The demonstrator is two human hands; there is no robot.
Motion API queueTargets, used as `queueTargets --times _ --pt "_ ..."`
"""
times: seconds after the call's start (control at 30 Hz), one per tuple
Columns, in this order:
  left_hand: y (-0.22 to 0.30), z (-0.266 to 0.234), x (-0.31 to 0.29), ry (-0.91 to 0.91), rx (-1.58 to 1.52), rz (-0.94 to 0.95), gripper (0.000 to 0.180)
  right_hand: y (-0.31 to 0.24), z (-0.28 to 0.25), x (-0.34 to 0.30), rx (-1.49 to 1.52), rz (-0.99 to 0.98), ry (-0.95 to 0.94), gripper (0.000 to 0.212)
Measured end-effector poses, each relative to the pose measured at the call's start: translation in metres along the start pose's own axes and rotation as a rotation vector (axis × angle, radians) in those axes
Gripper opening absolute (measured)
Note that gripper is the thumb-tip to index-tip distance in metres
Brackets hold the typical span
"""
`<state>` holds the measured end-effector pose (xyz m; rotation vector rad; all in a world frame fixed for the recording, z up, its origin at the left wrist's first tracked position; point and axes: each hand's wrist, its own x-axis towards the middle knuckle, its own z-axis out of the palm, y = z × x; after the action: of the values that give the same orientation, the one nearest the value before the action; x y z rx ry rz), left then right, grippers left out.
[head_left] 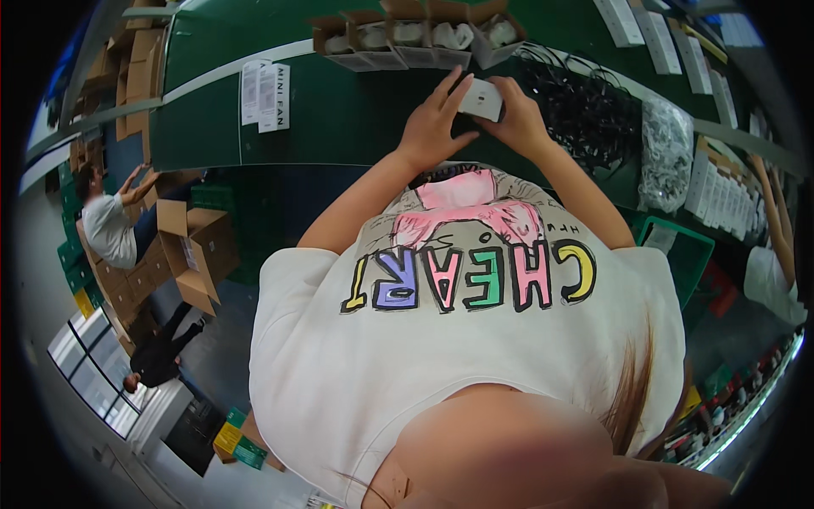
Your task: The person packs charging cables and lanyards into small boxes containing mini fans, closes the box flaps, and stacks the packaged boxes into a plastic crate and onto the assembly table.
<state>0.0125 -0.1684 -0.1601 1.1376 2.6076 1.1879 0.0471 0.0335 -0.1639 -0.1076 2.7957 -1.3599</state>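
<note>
A small white box [482, 100] is held over the green table, its end with small dark marks turned up. My right hand [519, 117] grips it from the right, thumb at the near side and fingers at the far side. My left hand [434, 127] is at the box's left side, fingers stretched and thumb spread apart; whether it touches the box I cannot tell. Just beyond my hands stands a row of open-topped boxes [407, 58] with whitish, plastic-wrapped items inside.
Black cables [585, 106] lie piled right of my hands, beside clear plastic bags [666, 153]. Two closed white boxes [274, 97] lie on the table [199, 127] at left. More white boxes [721, 191] stand at right, above a green crate [678, 254]. Other people work at both sides.
</note>
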Motion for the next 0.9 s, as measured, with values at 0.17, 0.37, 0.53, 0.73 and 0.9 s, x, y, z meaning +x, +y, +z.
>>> queueTargets --times 0.17,0.37,0.53,0.73,0.9 --pt "-0.023 -0.018 -0.050 0.056 0.195 -0.255 0.096 -0.027 0.050 0.015 0.979 0.570 -0.162 0.067" --pt "-0.129 -0.065 -0.126 0.235 0.393 -0.512 0.090 -0.006 0.076 -0.004 0.995 0.534 -0.416 0.047" --pt "-0.265 -0.126 -0.123 0.078 0.951 -0.686 0.085 0.061 0.041 -0.008 0.783 0.597 -0.019 0.032" --pt "-0.310 -0.191 -0.047 0.576 0.579 -0.551 0.068 0.142 -0.020 0.030 0.022 0.524 0.422 0.031" --pt "-0.031 -0.196 0.077 0.653 -0.538 -0.125 0.033 0.188 -0.046 0.053 -0.430 0.493 0.519 0.046"
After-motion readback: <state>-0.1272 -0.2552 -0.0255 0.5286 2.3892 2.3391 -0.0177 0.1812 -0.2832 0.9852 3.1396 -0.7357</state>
